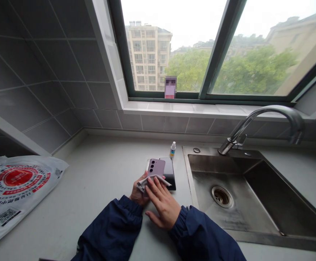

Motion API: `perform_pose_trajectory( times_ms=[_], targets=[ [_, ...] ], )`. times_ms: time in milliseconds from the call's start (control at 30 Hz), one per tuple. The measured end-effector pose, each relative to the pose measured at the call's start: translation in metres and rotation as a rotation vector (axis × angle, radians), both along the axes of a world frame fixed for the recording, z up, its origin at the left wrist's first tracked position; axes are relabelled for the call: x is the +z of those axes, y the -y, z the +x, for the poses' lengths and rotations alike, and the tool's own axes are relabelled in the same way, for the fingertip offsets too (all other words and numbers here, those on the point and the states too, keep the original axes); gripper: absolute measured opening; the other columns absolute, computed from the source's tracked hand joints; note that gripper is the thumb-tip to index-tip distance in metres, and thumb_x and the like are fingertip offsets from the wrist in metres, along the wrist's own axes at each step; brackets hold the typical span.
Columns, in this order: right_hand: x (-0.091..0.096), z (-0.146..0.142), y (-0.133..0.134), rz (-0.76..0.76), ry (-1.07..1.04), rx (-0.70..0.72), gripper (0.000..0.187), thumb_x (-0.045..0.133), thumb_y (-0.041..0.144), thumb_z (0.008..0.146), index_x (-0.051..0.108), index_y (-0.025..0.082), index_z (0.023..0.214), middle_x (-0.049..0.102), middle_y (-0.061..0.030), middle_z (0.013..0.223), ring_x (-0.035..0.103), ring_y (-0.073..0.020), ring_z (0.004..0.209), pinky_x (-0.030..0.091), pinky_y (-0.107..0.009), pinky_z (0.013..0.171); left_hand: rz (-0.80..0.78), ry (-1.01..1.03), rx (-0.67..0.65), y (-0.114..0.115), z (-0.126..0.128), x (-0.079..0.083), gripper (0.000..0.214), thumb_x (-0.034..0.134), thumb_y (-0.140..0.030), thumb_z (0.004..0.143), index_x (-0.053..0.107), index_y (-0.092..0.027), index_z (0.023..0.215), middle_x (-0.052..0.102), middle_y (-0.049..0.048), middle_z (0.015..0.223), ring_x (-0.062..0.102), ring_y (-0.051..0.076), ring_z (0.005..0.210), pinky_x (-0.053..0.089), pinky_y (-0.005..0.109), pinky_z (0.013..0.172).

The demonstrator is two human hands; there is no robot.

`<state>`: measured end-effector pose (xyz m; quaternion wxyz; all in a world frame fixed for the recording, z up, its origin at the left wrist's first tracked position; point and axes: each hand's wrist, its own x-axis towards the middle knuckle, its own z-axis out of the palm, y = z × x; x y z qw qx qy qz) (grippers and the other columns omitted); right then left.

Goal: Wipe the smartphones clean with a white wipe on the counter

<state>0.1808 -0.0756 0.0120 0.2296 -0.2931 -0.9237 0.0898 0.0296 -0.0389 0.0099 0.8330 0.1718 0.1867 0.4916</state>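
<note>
A light purple smartphone, its back with several camera lenses facing up, is held in my left hand. The left fingers wrap round its lower left side. A pale grey cloth lies across the lower part of the phone. On top of it my right hand rests with fingers stretched out flat and thumb apart, pressing the cloth against the phone. Under and right of the phone is a dark, glossy flat device on the counter. Just beyond it stands a small white spray bottle with a coloured label.
A steel sink with a curved chrome faucet is to the right. At the left lies a white plastic bag with red print on the pale counter. Behind are a tiled wall and a window ledge.
</note>
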Motion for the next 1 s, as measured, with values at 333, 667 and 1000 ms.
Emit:
perform_pose_trajectory(
  times_ms=[333,667,1000],
  targets=[
    [0.002,0.006,-0.007,0.094,-0.109,-0.239,0.077,0.051,0.029,0.09,0.013,0.011,0.154,0.009,-0.015,0.16,0.004,-0.0383,0.146,0.023,-0.062,0.112,0.043,-0.118,-0.067,0.003,-0.001,-0.013,0.043,0.046,-0.037,0.091,0.065,-0.011,0.121,0.072,0.014,0.11,0.057,0.033,0.12,0.039,0.043,0.106],
    [0.001,0.013,-0.015,0.134,-0.167,-0.367,0.075,0.049,0.031,0.092,0.011,0.011,0.154,0.008,-0.0155,0.16,0.006,-0.0384,0.146,0.021,-0.062,0.113,-0.02,-0.184,-0.158,0.004,-0.003,-0.01,0.053,0.038,-0.046,0.095,0.062,-0.008,0.124,0.073,0.0168,0.101,0.069,0.03,0.097,0.047,0.041,0.091],
    [0.008,0.014,-0.012,0.15,-0.226,-0.288,0.077,0.048,0.031,0.092,0.008,0.011,0.155,0.011,-0.0159,0.159,0.006,-0.0387,0.146,0.019,-0.063,0.113,0.055,-0.24,-0.188,0.008,-0.003,-0.007,0.045,0.039,-0.037,0.096,0.07,-0.007,0.108,0.073,0.0154,0.083,0.07,0.026,0.074,0.049,0.037,0.081]
  ],
)
